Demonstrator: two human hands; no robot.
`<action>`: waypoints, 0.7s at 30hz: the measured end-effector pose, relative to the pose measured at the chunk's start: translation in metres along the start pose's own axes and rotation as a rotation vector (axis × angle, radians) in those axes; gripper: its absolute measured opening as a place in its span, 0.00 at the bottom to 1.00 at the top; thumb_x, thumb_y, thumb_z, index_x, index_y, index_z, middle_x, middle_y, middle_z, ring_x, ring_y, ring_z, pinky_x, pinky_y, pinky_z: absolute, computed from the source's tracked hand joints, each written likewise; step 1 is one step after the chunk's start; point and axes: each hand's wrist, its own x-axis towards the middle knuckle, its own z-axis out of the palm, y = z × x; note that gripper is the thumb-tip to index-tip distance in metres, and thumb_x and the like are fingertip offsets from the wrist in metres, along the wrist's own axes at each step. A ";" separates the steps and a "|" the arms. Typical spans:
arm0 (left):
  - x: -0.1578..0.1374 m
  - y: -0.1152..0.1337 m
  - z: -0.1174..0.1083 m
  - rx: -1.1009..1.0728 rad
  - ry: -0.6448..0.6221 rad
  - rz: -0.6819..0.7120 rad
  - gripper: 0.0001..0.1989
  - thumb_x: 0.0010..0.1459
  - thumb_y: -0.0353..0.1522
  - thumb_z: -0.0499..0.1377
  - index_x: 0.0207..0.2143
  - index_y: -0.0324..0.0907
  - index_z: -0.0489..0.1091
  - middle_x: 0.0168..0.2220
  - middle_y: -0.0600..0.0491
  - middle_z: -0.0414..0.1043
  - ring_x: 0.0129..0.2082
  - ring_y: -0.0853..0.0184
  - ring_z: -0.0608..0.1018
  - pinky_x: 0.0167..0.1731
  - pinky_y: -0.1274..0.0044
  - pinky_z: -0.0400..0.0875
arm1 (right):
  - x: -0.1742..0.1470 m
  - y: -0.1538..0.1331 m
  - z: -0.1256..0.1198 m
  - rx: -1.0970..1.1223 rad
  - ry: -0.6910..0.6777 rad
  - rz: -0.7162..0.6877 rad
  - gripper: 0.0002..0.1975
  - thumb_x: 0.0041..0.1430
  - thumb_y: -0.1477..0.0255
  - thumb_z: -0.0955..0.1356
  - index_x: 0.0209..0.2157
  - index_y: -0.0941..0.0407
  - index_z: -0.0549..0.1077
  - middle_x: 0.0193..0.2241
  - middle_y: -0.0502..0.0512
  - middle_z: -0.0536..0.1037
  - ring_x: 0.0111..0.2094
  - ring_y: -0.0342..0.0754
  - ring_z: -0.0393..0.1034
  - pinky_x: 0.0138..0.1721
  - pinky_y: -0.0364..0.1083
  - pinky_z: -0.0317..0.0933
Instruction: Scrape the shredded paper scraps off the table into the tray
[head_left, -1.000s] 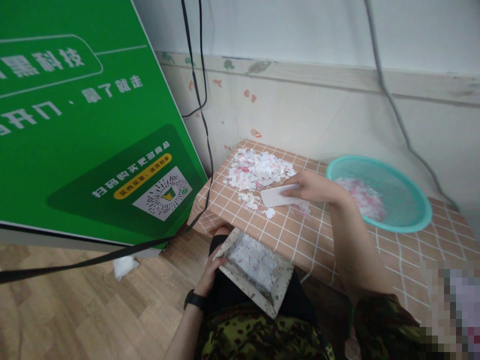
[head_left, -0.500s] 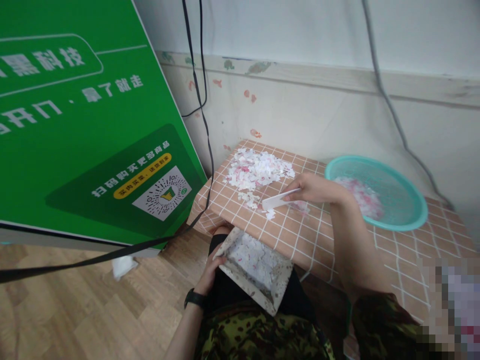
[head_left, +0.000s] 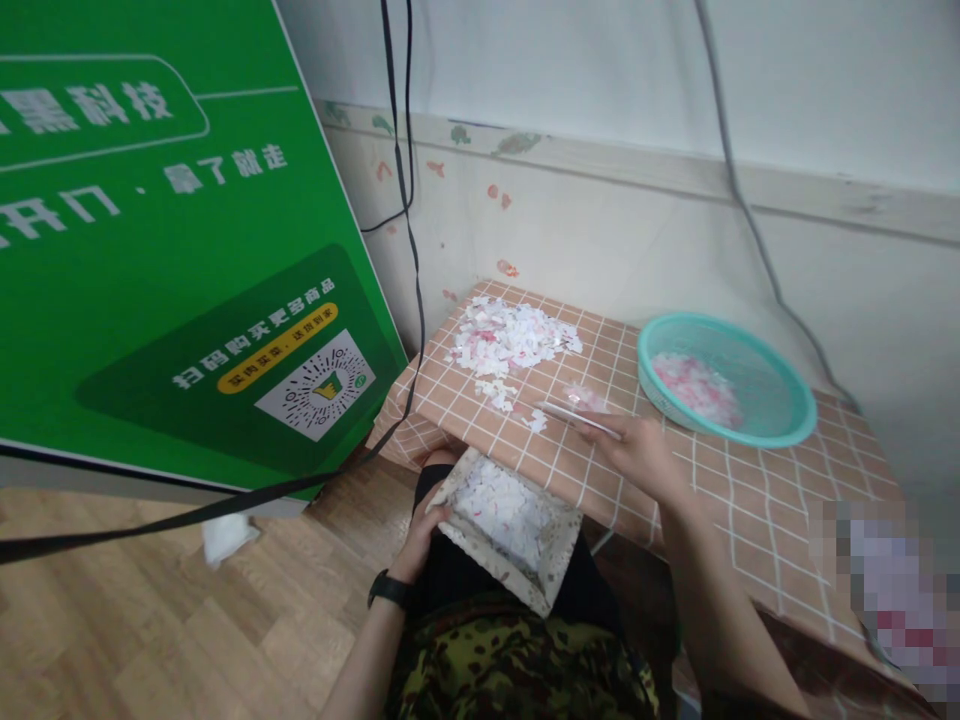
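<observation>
My left hand grips the left rim of a speckled, shallow rectangular tray resting on my lap below the table edge. White paper-like scraps with a few pink bits lie inside it. Over the table, my right hand pinches a thin, stiff white card, seen nearly edge-on. Its tip is beside a few loose white scraps. Farther back spreads a pile of white and pink scraps. A clear, pinkish crinkled piece lies just behind the card.
A turquoise mesh basket holding pink and white bits stands on the checked tablecloth at right. A green printed panel rises at left. A dark strap hangs past the table's left corner. The wall borders the back.
My right hand has drawn back toward me and slightly right, turning the card nearly edge-on. The left hand keeps hold of the tray. The view has shifted slightly.
</observation>
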 end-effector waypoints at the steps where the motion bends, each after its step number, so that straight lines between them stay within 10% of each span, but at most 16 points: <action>1: -0.001 0.000 0.001 -0.003 0.001 -0.007 0.29 0.51 0.39 0.64 0.56 0.41 0.75 0.55 0.46 0.78 0.56 0.47 0.75 0.56 0.62 0.67 | -0.007 0.000 0.004 0.025 -0.003 0.002 0.15 0.66 0.62 0.66 0.44 0.50 0.84 0.45 0.57 0.84 0.43 0.59 0.81 0.43 0.53 0.74; 21: -0.023 0.010 0.011 -0.030 0.117 -0.106 0.30 0.51 0.40 0.63 0.56 0.40 0.74 0.45 0.48 0.81 0.41 0.54 0.79 0.35 0.71 0.72 | -0.026 -0.021 0.017 0.083 0.009 -0.023 0.15 0.67 0.64 0.64 0.44 0.49 0.83 0.44 0.55 0.84 0.43 0.58 0.81 0.44 0.54 0.74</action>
